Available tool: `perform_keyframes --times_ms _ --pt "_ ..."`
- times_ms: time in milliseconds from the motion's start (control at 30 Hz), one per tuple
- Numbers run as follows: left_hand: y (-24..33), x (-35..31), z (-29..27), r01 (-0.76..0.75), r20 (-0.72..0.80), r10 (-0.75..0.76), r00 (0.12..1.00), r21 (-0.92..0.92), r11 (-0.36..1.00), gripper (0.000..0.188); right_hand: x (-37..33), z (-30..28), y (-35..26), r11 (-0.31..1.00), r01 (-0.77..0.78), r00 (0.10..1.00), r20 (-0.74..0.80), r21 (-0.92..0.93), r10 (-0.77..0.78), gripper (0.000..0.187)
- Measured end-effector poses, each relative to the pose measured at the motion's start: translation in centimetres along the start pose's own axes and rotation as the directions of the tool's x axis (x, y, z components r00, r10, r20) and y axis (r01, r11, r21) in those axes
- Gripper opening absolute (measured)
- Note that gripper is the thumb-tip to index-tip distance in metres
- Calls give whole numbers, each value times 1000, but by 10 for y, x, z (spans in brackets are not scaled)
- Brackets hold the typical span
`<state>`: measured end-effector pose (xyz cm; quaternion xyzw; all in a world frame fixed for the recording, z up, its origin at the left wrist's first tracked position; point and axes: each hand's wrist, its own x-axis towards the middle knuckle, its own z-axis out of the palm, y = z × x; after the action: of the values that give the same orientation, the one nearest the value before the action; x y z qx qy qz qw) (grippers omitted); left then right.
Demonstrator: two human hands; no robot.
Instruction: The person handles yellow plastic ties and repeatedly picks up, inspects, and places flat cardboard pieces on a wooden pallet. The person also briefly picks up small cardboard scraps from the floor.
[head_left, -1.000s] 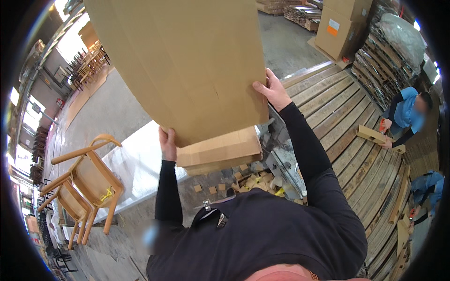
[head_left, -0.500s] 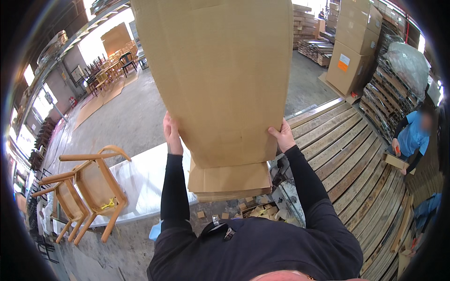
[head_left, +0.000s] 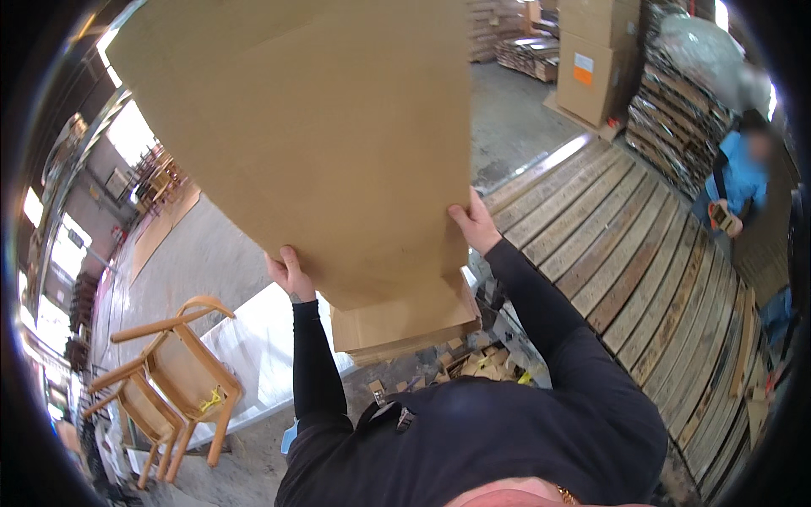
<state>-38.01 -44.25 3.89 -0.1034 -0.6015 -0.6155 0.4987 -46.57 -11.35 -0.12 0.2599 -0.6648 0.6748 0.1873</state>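
Observation:
A large flat sheet of brown cardboard (head_left: 329, 135) rises in front of me and runs off the top of the view. My left hand (head_left: 290, 274) is closed on its lower left edge, thumb on the near face. On the right edge, a little higher, my right hand (head_left: 475, 223) grips it the same way. The fingers behind the sheet are hidden. Just below its lower end lies a stack of cardboard (head_left: 405, 325); whether the sheet touches the stack I cannot tell.
Wooden chair frames (head_left: 182, 372) stand at the left beside a white surface (head_left: 262, 338). A slatted wooden platform (head_left: 608, 245) curves along the right, where a person in blue (head_left: 743, 169) holds a small piece. Cardboard scraps (head_left: 486, 365) lie below the stack. Tall cartons (head_left: 591, 76) stand far right.
The sheet has tilted, its top leaning to the left, with both hands still on it. My left hand is lower relative to my right. The whole view has shifted slightly.

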Motion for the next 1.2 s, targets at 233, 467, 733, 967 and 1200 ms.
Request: perform_keyframes --times_ms 233,467,733,967,1200 --pt "-2 0 -1 -37 28 34 999 103 994 30 -2 2 10 994 77 996 -58 78 -73 45" --pt "34 -63 52 285 54 -280 958 -185 940 47 28 -94 -60 992 130 991 26 -8 -130 46" --pt "41 -120 33 779 722 -296 626 -594 201 89 -16 -286 -112 921 -244 892 302 -305 336 40" --pt "14 -44 -9 806 707 -403 582 -435 402 82 -103 -359 -61 772 -581 696 335 -258 635 42" --pt "85 -51 27 655 567 -808 158 552 515 59 -171 -385 13 777 -558 592 518 -290 618 37"
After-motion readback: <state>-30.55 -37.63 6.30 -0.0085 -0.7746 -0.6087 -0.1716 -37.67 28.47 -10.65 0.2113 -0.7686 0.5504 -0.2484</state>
